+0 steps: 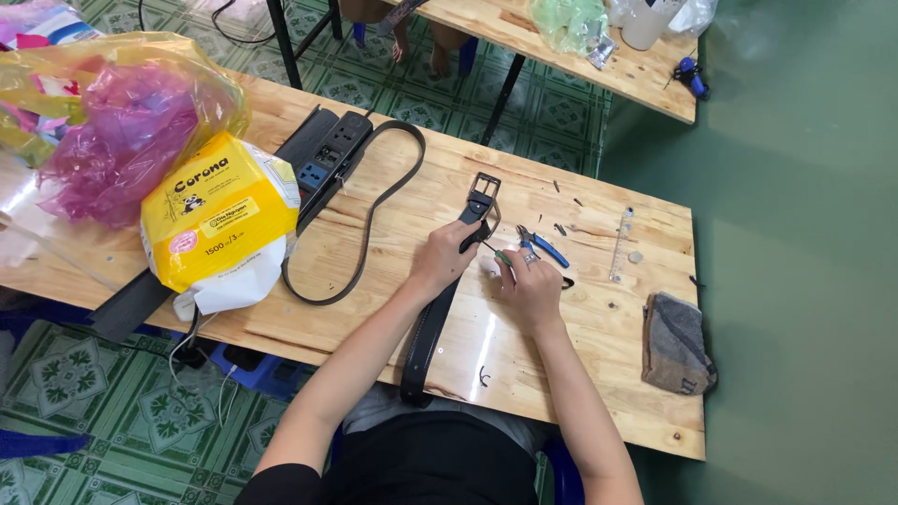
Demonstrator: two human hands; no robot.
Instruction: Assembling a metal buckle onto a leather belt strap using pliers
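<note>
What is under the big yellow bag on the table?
The yellow bag lies on a black strap that pokes out at its lower left, and on the wooden table. The strap's middle is covered, so that stretch is hidden.

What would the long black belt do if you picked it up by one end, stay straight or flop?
The black belt would probably flop: it already droops over the table edge. Its metal buckle end likely feels heavier and would swing. The left hand pins it flat, suggesting it slides easily on smooth wood.
</note>
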